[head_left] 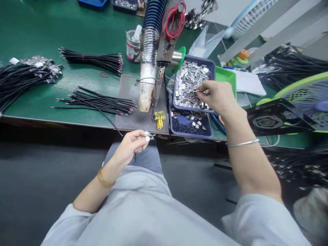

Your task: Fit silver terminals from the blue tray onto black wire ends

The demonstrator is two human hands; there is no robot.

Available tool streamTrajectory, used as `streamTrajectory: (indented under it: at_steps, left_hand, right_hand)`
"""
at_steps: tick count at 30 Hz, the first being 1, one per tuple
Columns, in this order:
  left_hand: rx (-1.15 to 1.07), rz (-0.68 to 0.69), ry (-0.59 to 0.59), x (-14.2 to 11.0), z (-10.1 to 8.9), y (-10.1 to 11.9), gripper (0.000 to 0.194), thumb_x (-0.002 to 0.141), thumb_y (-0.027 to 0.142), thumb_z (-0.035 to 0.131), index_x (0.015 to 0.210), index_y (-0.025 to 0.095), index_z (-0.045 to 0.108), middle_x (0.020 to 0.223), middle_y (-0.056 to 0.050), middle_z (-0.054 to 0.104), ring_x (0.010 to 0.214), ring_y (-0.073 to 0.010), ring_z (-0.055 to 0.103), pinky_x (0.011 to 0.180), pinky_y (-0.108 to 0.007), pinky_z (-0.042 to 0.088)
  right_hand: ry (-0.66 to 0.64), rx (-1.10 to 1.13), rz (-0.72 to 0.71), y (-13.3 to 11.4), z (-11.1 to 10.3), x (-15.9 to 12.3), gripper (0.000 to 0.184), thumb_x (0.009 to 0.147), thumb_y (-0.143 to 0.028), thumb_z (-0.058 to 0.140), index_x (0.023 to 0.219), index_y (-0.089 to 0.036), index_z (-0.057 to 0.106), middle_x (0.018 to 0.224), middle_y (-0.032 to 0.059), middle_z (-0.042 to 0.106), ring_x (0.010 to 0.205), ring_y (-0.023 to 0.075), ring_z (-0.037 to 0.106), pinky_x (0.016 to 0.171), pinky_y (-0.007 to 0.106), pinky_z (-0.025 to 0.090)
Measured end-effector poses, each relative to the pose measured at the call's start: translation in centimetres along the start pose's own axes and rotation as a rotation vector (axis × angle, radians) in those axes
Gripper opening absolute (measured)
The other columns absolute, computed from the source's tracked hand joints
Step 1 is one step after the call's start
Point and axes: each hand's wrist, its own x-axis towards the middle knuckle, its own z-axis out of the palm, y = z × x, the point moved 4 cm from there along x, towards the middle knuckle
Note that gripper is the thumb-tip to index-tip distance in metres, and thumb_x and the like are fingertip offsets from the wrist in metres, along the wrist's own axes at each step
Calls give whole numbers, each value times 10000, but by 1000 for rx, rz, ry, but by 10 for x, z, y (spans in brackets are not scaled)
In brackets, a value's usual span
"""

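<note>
My left hand (134,145) is in front of the bench edge, thumb and finger pinched on a small silvery metal part (152,137). White coverings show on its fingertips. My right hand (216,97) reaches over a blue tray (213,68) heaped with small metal connector pieces (191,77). Its fingers are pinched together on a small metal connector piece, partly hidden by the fingertips. Below that tray sits a second blue tray (208,131) with small black parts and a few metal pieces. A yellow clip (160,121) lies on the dark board (130,119) near my left hand.
Loose black cables (102,102) and a tied cable bundle (92,61) lie on the green bench (33,30). At far left are cables with metal ends (23,75). A ribbed hose (153,20) hangs beside a soldering iron (159,80). Fans (302,99) stand on the right.
</note>
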Motion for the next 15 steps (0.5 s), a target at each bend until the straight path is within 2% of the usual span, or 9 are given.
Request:
streamTrajectory:
  at_steps: [3, 6, 10, 13, 15]
  left_hand:
    - [37, 33, 13, 1, 2, 5, 354, 593, 368, 836, 717, 148, 587, 469, 64, 488, 393, 3, 206, 444, -195, 60]
    - [50, 65, 27, 2, 3, 6, 352, 619, 393, 813, 716, 154, 573, 474, 80, 441, 406, -2, 191, 445, -200, 55]
    - [67, 85, 51, 4, 5, 5, 345, 648, 414, 791, 723, 170, 559, 502, 102, 351, 438, -19, 179, 445, -202, 60]
    - [113, 131, 41, 5, 13, 6, 308, 697, 406, 760, 701, 164, 570, 525, 93, 340, 467, -31, 197, 448, -200, 110]
    - [141, 197, 28, 5, 20, 9, 297, 720, 393, 758, 678, 154, 587, 550, 70, 383, 505, -43, 276, 473, -195, 195]
  right_hand:
    - [32, 67, 51, -4, -8, 3, 216, 719, -139, 691, 642, -259, 529, 690, 15, 671, 640, 214, 608, 669, 388, 485]
    - [101, 205, 114, -15, -18, -8, 216, 781, -264, 744, 669, -266, 560, 738, 16, 685, 680, 211, 633, 692, 395, 521]
    - [155, 646, 229, -47, -22, -42, 318, 760, -426, 833, 674, -284, 561, 760, -5, 681, 692, 193, 687, 657, 365, 583]
    - [42, 893, 183, -87, -10, -70, 324, 749, -433, 857, 705, -253, 591, 804, -7, 713, 643, 154, 683, 587, 314, 616]
    - [-19, 998, 159, -110, 3, -86, 325, 778, -422, 836, 710, -224, 588, 801, -7, 724, 600, 121, 661, 541, 265, 604]
